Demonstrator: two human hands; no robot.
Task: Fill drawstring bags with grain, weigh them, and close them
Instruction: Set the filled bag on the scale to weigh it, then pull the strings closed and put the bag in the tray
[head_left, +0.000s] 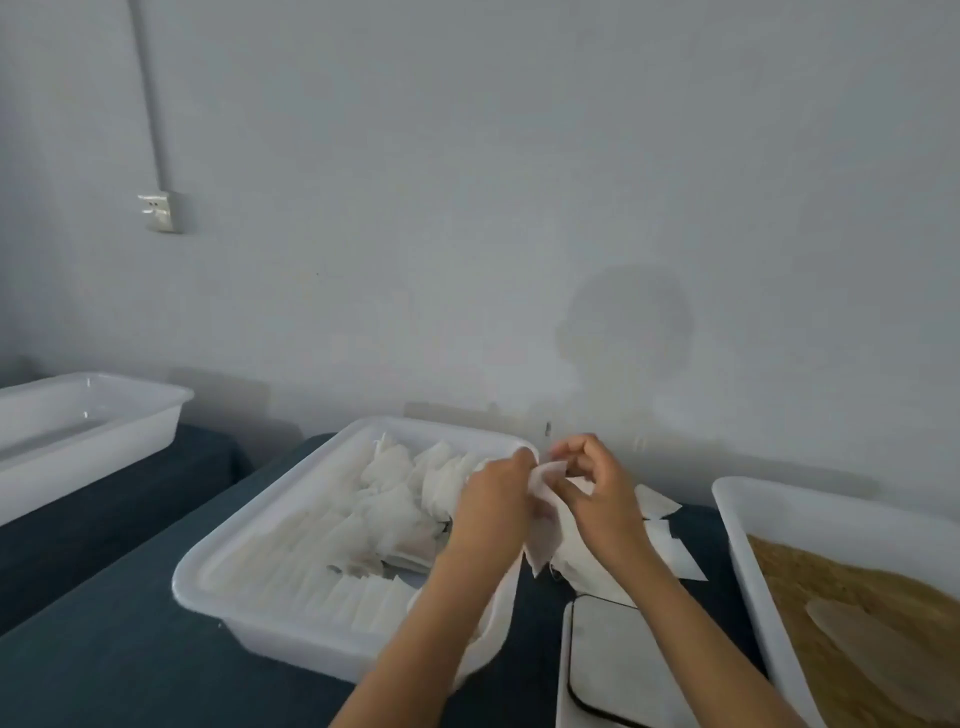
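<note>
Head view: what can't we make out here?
- Scale: the bottom edge and the right forearm hide part of it; no display visible.
- Grain tray: cut off by the right edge; how full it is is unknown.
- Bag held by the left hand and right hand: fingers hide its mouth.
- Bag tray: blur hides the count.
</note>
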